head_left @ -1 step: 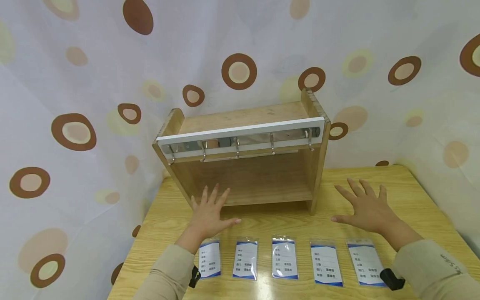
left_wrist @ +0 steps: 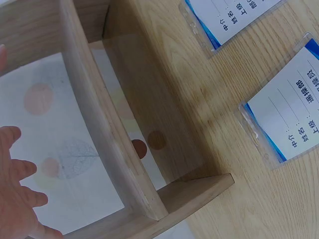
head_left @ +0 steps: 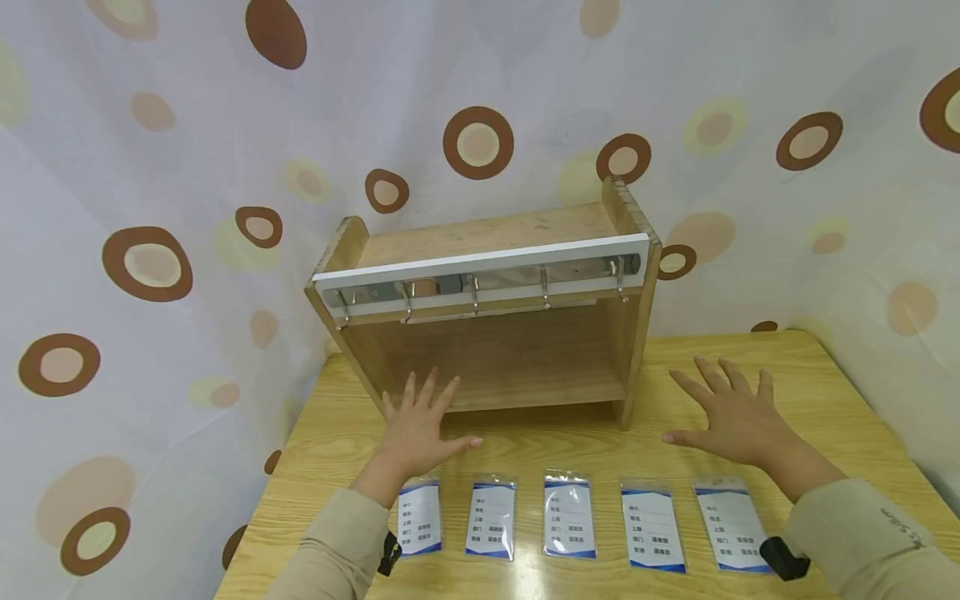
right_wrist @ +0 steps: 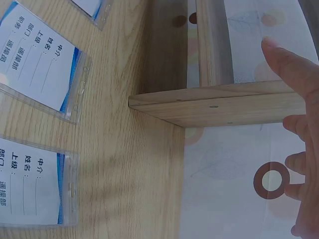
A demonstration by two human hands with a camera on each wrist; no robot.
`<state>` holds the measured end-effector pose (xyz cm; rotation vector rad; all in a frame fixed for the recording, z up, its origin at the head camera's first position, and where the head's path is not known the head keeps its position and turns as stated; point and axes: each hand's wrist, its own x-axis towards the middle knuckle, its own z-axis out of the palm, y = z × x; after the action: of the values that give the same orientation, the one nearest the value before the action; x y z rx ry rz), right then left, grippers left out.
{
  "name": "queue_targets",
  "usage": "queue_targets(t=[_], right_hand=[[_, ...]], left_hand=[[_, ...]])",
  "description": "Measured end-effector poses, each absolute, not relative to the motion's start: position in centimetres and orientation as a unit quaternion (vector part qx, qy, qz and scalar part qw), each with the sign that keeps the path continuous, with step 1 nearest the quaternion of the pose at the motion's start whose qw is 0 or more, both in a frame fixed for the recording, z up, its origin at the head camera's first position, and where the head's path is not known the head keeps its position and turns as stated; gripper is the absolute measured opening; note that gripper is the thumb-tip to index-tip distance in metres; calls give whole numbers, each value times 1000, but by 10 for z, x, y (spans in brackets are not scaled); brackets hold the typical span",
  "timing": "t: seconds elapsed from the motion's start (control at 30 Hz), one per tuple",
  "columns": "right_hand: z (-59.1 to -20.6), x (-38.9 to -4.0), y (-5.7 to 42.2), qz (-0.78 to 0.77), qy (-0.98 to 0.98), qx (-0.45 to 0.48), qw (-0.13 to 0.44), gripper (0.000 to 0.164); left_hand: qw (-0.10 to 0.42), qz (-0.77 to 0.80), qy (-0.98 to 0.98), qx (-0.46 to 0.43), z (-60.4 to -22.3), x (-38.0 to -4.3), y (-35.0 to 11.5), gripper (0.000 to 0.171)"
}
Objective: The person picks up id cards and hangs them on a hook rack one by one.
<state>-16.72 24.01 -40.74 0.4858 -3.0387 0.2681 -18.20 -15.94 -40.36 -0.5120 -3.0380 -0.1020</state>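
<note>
My left hand (head_left: 416,433) is held out with its fingers spread, holding nothing, and overlaps the lower left of a wooden shelf unit (head_left: 637,350) in the head view. To the right of the unit my right hand (head_left: 731,417) is spread the same way, also holding nothing. Several ID badges (head_left: 567,514) in clear plastic sleeves lie in a row on the table in front of the unit. Each carries a white card with blue edges. The left wrist view shows a badge (left_wrist: 286,104) by the unit's base; the right wrist view shows another badge (right_wrist: 40,59).
Across the unit's top front runs a white rail (head_left: 480,260) with a shiny metal strip and several hooks (head_left: 474,296). Everything stands on a wood-grain table (head_left: 750,350). A white curtain (head_left: 525,67) with brown and beige circles hangs behind and at both sides.
</note>
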Motion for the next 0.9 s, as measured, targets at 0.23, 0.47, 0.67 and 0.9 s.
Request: queue_targets(t=[0.23,0.47,0.67,0.9], right_hand=[[-410,-165,240,89,-983,160,19,92],[-413,-165,242,89,-983,160,16,93],[-413,-162,242,91,-983,161,16,93],[-416,-158,243,90,-982,164,17,91]], left_hand=[[25,-36,-985,-165,-404,-179,-159,88],[20,-26,-986,-165,-402,-178,-161,87],[12,-25,-986,-162,-401,-175,-167,88],[-1,-46,-987,-154,-402,-170,-176,89]])
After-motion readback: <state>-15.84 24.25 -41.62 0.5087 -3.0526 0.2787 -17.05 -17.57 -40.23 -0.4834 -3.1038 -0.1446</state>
